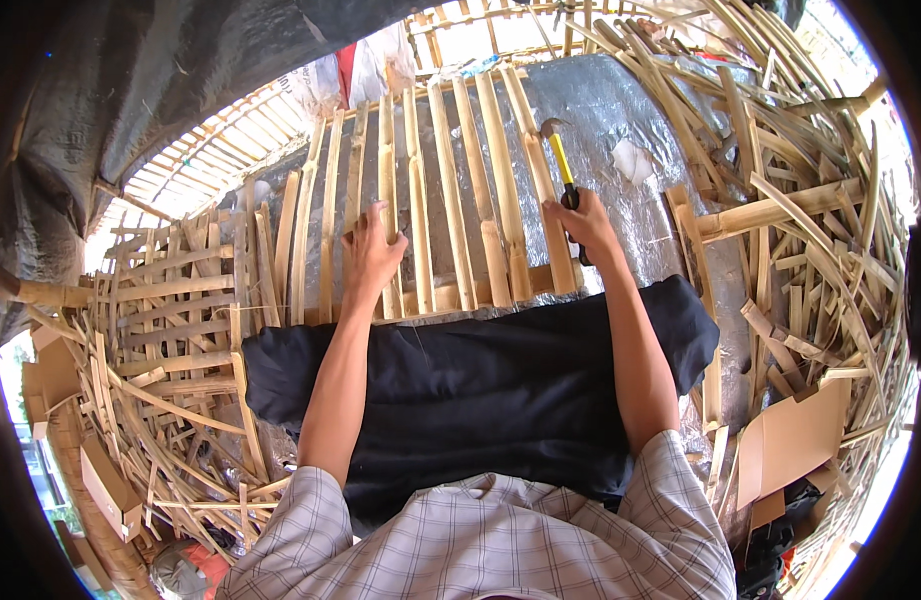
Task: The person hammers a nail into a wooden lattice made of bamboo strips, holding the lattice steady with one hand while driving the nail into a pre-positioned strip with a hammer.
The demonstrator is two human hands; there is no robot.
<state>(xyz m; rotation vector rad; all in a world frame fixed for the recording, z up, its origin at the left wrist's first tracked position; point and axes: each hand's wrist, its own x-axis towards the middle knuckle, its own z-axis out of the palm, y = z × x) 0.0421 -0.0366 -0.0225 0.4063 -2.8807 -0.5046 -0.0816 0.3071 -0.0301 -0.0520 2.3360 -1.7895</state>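
Right hand point(581, 225) clamped round the black grip of a hammer point(561, 165), yellow shaft angled up and away, dull steel claw head raised just above the slats. Left hand point(369, 250) spread flat, fingers long and open, pressing down on a pale bamboo slat point(389, 190) near the middle of the row. Holding nothing, just pinning.

Under both hands, a frame of split bamboo slats point(451, 180) laid side by side with narrow gaps between, each strip long, flat and straw-coloured, knuckled at the nodes, fibrous along the edges. Crossing beneath their near ends, a thicker bamboo crosspiece point(451, 295). Beneath all that, crinkled silver foil sheeting point(621, 100), shiny and quilted-looking.

Nearer the body, a black cloth point(481, 385), soft and matte, draped wide over the curved surface, both bare forearms resting across it. Checked grey-and-white shirt sleeves point(671, 500) at the lower edge.

All around, tangled heaps of bamboo offcuts point(811, 200), bent, splintered, stacked every which way. Off to the left, a loosely woven bamboo lattice point(171, 300). Lower right, a flat sheet of brown cardboard point(791, 440). Upper left, dark tarpaulin point(181, 70), wrinkled and dusty.
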